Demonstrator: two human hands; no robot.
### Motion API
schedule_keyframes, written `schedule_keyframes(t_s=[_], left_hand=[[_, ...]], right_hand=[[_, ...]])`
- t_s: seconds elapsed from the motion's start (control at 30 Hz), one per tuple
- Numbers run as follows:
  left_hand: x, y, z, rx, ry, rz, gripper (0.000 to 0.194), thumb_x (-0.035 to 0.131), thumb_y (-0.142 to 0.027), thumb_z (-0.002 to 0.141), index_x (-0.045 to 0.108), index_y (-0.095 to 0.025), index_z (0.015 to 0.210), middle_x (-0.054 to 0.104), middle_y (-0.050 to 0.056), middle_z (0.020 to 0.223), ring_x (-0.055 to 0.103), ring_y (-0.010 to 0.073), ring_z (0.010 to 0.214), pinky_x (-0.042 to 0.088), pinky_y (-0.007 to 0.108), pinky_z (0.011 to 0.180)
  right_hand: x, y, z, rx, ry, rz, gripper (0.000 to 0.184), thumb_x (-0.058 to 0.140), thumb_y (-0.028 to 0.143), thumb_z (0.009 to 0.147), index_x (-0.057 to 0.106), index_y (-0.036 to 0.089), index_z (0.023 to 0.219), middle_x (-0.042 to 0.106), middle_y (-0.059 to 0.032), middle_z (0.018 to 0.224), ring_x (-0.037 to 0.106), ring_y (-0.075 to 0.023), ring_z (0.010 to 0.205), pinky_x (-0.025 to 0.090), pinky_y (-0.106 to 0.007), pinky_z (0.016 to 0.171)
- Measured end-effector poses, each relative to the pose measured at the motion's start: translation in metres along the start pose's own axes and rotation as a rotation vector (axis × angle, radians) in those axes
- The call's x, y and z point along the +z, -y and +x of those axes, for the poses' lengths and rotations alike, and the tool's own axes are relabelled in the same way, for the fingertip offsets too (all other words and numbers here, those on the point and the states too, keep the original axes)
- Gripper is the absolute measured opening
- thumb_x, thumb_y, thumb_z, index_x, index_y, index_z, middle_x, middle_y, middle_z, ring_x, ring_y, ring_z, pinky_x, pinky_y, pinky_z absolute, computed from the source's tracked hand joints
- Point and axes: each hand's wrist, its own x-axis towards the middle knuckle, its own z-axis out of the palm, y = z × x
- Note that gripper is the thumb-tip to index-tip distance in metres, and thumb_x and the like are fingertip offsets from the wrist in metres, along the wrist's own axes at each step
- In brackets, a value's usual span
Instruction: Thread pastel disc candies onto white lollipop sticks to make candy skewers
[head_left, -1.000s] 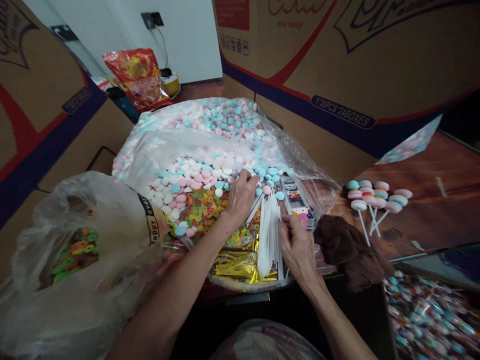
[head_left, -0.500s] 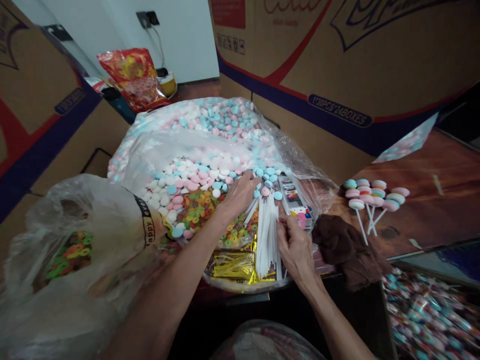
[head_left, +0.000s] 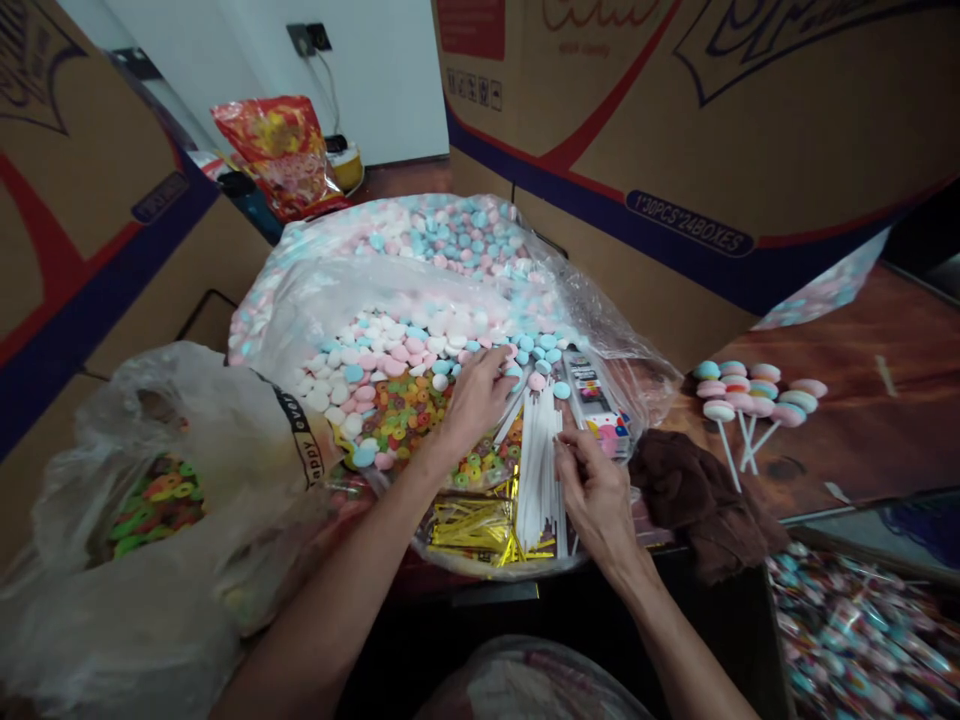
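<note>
My left hand (head_left: 476, 395) reaches into the pile of pink, blue and white disc candies (head_left: 390, 350) in an open clear bag, fingers curled on a candy I cannot make out. Small coloured ring candies (head_left: 401, 415) lie just under that hand. My right hand (head_left: 596, 495) rests at the bundle of white lollipop sticks (head_left: 541, 465), fingers pinched on the sticks. Gold twist ties (head_left: 469, 525) lie to the left of the sticks.
Several finished lollipops (head_left: 750, 395) lie on the brown table at the right, beside a dark brown cloth (head_left: 694, 490). A clear bag of ring candies (head_left: 154, 495) sits at the left. Large cardboard boxes (head_left: 712, 130) stand behind and to the left. A glue pack (head_left: 592, 395) lies beside the sticks.
My left hand has shifted slightly among the disc candies. My right hand stays at the sticks with small finger movement. The view wobbled a little.
</note>
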Motion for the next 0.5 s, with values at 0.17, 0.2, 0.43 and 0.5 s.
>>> schedule_keyframes(t_s=[0.17, 0.2, 0.43, 0.5], left_hand=[[0.0, 0.01, -0.022, -0.307, 0.003, -0.746, 0.027, 0.073, -0.029, 0.072, 0.07, -0.015, 0.095, 0.069, 0.003, 0.083, 0.061, 0.0124, 0.07, 0.051, 0.026, 0.069], [0.0, 0.011, -0.025, -0.34, -0.006, -0.832, 0.03, 0.077, -0.03, 0.069, 0.071, -0.015, 0.094, 0.07, 0.003, 0.084, 0.062, 0.012, 0.071, 0.051, 0.026, 0.07], [-0.005, 0.012, -0.039, -0.348, -0.081, -0.859, 0.031, 0.081, -0.029, 0.064, 0.075, -0.015, 0.091, 0.073, 0.003, 0.085, 0.063, 0.0124, 0.073, 0.053, 0.025, 0.071], [-0.007, 0.012, -0.042, -0.315, -0.109, -0.768, 0.028, 0.079, -0.027, 0.066, 0.076, -0.015, 0.092, 0.074, 0.003, 0.085, 0.064, 0.0132, 0.074, 0.053, 0.026, 0.071]], right_hand=[[0.001, 0.018, -0.002, -0.024, 0.074, 0.072, 0.027, 0.05, 0.031, 0.094, 0.07, 0.017, 0.106, 0.066, -0.0001, 0.067, 0.054, -0.0113, 0.05, 0.044, -0.022, 0.053], [0.003, 0.02, -0.002, -0.025, 0.082, 0.084, 0.028, 0.05, 0.03, 0.094, 0.07, 0.018, 0.108, 0.068, -0.0008, 0.07, 0.056, -0.0116, 0.051, 0.045, -0.022, 0.055], [0.005, 0.02, 0.0, 0.001, 0.171, 0.114, 0.031, 0.051, 0.028, 0.093, 0.073, 0.017, 0.111, 0.074, -0.0047, 0.081, 0.066, -0.016, 0.065, 0.05, -0.025, 0.065], [0.0, 0.02, 0.002, 0.008, 0.233, 0.102, 0.03, 0.051, 0.029, 0.093, 0.075, 0.017, 0.107, 0.073, -0.0036, 0.076, 0.063, -0.0155, 0.062, 0.049, -0.025, 0.063]])
